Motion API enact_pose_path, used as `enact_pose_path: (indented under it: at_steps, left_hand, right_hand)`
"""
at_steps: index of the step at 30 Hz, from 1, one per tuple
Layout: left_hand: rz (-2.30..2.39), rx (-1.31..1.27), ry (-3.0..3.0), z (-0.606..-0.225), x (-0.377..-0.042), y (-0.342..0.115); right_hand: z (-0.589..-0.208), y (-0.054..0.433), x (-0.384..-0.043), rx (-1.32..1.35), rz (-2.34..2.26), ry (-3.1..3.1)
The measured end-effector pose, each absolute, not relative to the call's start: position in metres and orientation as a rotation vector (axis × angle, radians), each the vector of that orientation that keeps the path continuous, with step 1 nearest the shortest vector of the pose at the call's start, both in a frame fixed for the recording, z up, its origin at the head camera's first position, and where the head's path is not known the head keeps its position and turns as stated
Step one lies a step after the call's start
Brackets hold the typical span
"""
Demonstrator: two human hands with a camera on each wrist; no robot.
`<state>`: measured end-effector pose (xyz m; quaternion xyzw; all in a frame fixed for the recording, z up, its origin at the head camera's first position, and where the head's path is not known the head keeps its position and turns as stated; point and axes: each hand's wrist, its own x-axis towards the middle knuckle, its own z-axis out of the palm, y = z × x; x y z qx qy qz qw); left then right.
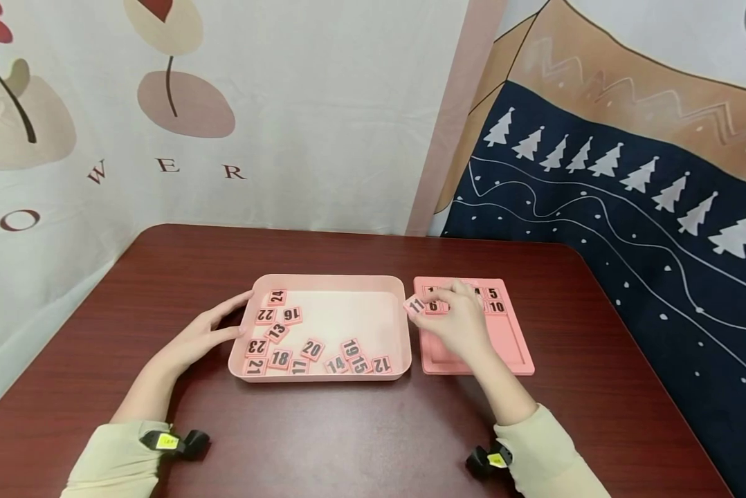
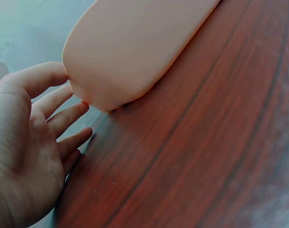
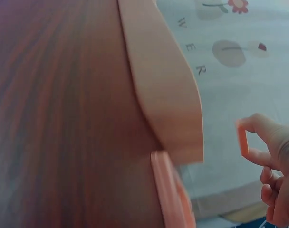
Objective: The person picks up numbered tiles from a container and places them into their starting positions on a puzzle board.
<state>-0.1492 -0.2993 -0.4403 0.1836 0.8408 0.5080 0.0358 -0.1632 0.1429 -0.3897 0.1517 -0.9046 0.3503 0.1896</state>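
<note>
Between thumb and forefinger, my right hand (image 1: 459,319) pinches a pink number tile (image 1: 414,305) marked 11. It is held over the left edge of a pink number board (image 1: 477,339), whose top rows carry tiles such as 5 and 10; the hand hides part of those rows. In the right wrist view the same tile (image 3: 242,137) shows edge-on in the grip. My left hand (image 1: 201,333) rests its fingertips against the left side of a pink tray (image 1: 348,294), fingers spread. Loose number tiles (image 1: 313,349) lie inside it, mostly at the left and along the near side.
A dark red wooden table (image 1: 311,436) carries the tray and board side by side. Behind it hang a pale printed cloth (image 1: 323,138) and a navy cloth with white trees (image 1: 597,207). Each wrist wears a small black camera (image 1: 189,444).
</note>
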Motion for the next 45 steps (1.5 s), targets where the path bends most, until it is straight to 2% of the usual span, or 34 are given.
enact_pose_path:
  at_steps: [9,25,45]
  left_hand:
    - [1.57,0.594,2.584,-0.44,-0.149,-0.3]
    - [1.564,0.588,2.584,-0.439,-0.148,-0.299]
    - [1.537,0.541,2.593,-0.441,-0.149,-0.3]
  right_hand:
    - [-0.404,0.168,-0.162,0.262,0.967,-2.575]
    - [-0.433,0.178,-0.164,0.164,0.837,-2.655]
    - [-0.434,0.181,-0.16,0.141,0.857,-2.833]
